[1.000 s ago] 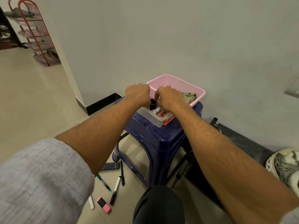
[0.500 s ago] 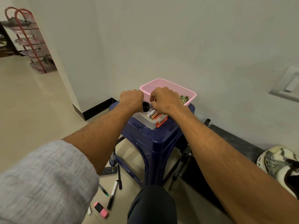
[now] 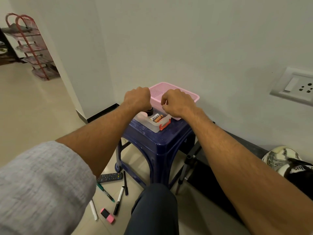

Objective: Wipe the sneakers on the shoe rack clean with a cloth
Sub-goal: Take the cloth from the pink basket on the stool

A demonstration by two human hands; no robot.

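Note:
The red-framed shoe rack [image 3: 32, 48] stands far off at the upper left, with a dark shoe on its top shelf. One patterned sneaker [image 3: 282, 160] lies on the floor at the right edge. My left hand [image 3: 137, 99] is curled over a small black round container [image 3: 150, 112] in a clear plastic box [image 3: 152, 124] on a blue stool [image 3: 160, 141]. My right hand [image 3: 177, 103] hovers just above the box's far side with fingers curled and thumb against forefinger; nothing shows in it. No cloth is visible; my right hand covers part of the pink basket [image 3: 171, 89].
Batteries [image 3: 157, 118] lie in the box by its orange latch. On the floor under the stool are a remote [image 3: 110, 177], several markers [image 3: 120, 199] and a pink highlighter [image 3: 107, 215]. A wall socket [image 3: 294, 86] is at the right. My knee [image 3: 154, 207] is at the bottom.
The view has tilted up and shifted right. My right hand has lifted slightly off the box, uncovering the batteries. My left hand stays on the black container.

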